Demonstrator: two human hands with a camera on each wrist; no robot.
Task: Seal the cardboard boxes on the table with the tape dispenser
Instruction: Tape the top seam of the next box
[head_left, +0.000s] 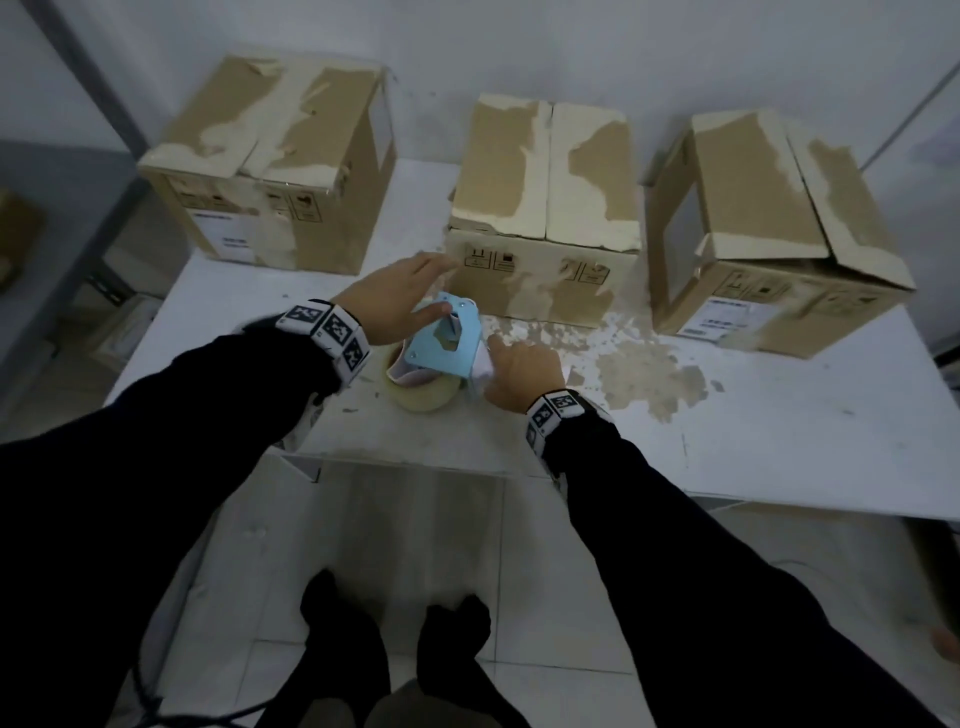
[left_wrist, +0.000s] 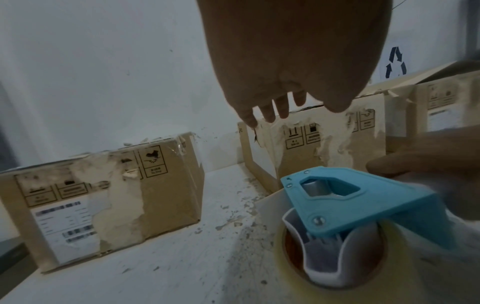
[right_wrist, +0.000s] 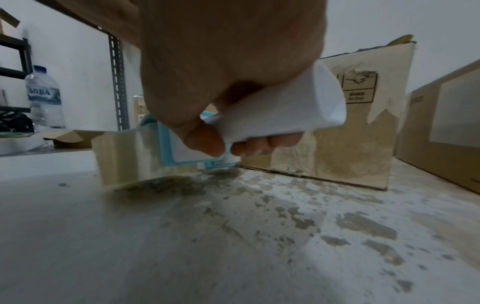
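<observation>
The right grip (head_left: 522, 371) clasps the white handle of the tape dispenser (head_left: 441, 345), which rests on the counter (head_left: 727, 441). The left grip (head_left: 395, 306), fingers relaxed, hovers over it. Just beyond stands the middle box (head_left: 545, 208), flanked by the left box (head_left: 270, 166), the right box (head_left: 769, 228).

Blue tape dispenser (head_left: 447, 343) (lying flat); three worn boxes (head_left: 545, 208)

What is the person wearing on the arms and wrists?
Both arms are in long dark sleeves. Each wrist carries a white band printed with square black-and-white code markers; the other band looks the same. The hands are bare, without gloves.
</observation>
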